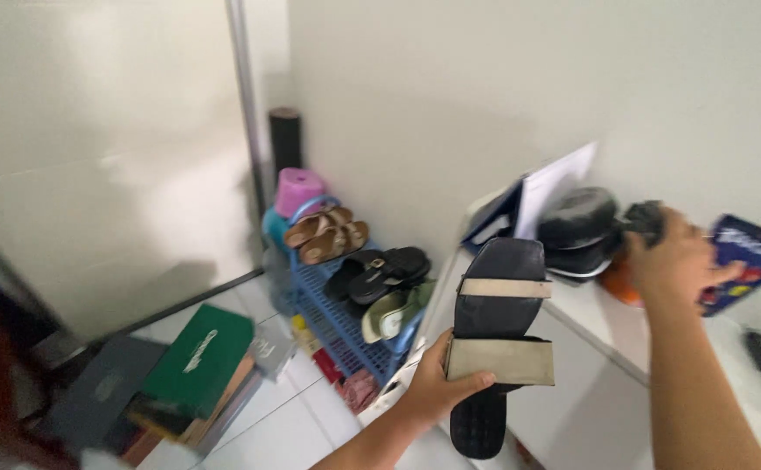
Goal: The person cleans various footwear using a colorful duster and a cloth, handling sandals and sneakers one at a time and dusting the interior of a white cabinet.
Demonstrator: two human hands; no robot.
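Gripping a black flat sandal with two beige straps [495,335] by its lower strap, the left hand [437,383] holds it upright beside the white cabinet top [589,313]. Farther off, the right hand [672,261] clutches a dark object [646,218] near stacked black helmets [579,228]; nudging these could topple them.

i see my left hand [432,387] and right hand [676,261] bare, forearms uncovered, no sleeves, rings or watch showing.
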